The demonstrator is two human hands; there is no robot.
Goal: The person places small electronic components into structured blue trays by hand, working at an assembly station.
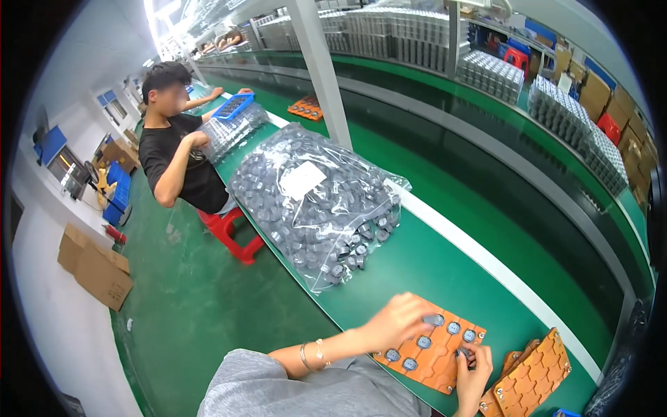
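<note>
An orange fixture plate (439,372) with honeycomb-shaped recesses lies on the green bench in front of me. Several small dark grey plastic connector parts (424,342) sit in its recesses. My left hand (397,323), with bracelets at the wrist, reaches over the plate's far left corner; its slightly blurred fingers pinch a grey part (434,320). At the plate's right edge, my right hand (474,372) is closed, thumb and fingertips on another grey part (464,354). Whether that part is seated or raised, I cannot tell.
A large clear bag (316,201) of grey parts lies open beyond the plate. More orange plates (535,375) are stacked at right. Farther along the bench (389,271), a person sits on a red stool (233,233) near a blue tray (234,106). A dark conveyor (486,163) runs behind.
</note>
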